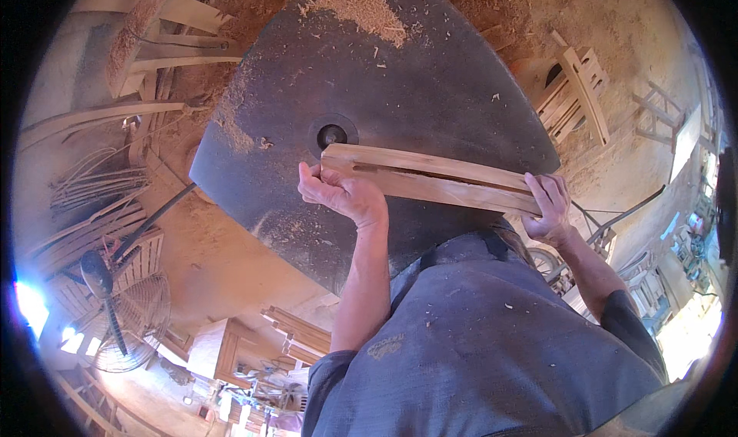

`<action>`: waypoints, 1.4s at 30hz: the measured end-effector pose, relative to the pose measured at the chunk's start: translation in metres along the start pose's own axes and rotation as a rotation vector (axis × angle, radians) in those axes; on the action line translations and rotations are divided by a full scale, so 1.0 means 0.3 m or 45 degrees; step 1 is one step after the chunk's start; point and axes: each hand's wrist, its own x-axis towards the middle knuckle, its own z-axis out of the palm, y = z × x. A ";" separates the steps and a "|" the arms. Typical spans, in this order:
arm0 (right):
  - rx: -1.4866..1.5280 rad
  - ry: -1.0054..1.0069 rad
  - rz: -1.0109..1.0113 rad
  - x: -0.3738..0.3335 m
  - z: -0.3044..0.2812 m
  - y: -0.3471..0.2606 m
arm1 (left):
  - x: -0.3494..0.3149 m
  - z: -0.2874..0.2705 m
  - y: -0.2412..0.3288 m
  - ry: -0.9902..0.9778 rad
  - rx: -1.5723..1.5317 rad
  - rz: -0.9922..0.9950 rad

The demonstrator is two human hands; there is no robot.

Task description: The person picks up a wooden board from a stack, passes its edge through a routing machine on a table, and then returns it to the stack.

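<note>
A long pale wooden piece (438, 177) with a dark lengthwise gap lies across the near part of a dark machine table (430, 83). Its left end is right beside a round spindle (332, 134) set in the table, and I cannot tell whether they touch. My left hand (346, 192) is closed at that left end, with the thumb and fingers bent around the near corner. At the other end my right hand (547, 210) grips the wood, fingers over the top; the thumb is mostly hidden.
Wood shavings (355, 10) are heaped on the table's far part. To the right, a stack of slotted wooden parts (573, 95) rests on the floor. Curved boards (154, 68) lean at the far left. A standing fan (127, 322) is at the lower left.
</note>
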 end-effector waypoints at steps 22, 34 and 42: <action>0.228 0.154 -0.255 0.482 0.234 -0.158 | 0.446 -0.097 -0.238 0.236 -0.343 -0.449; 0.398 -0.048 -0.640 0.840 0.482 -0.498 | 0.655 -0.437 -0.582 0.625 -0.405 -0.762; 0.510 -0.044 -0.884 0.911 0.637 -0.793 | 0.694 -0.809 -0.888 0.604 -0.523 -0.903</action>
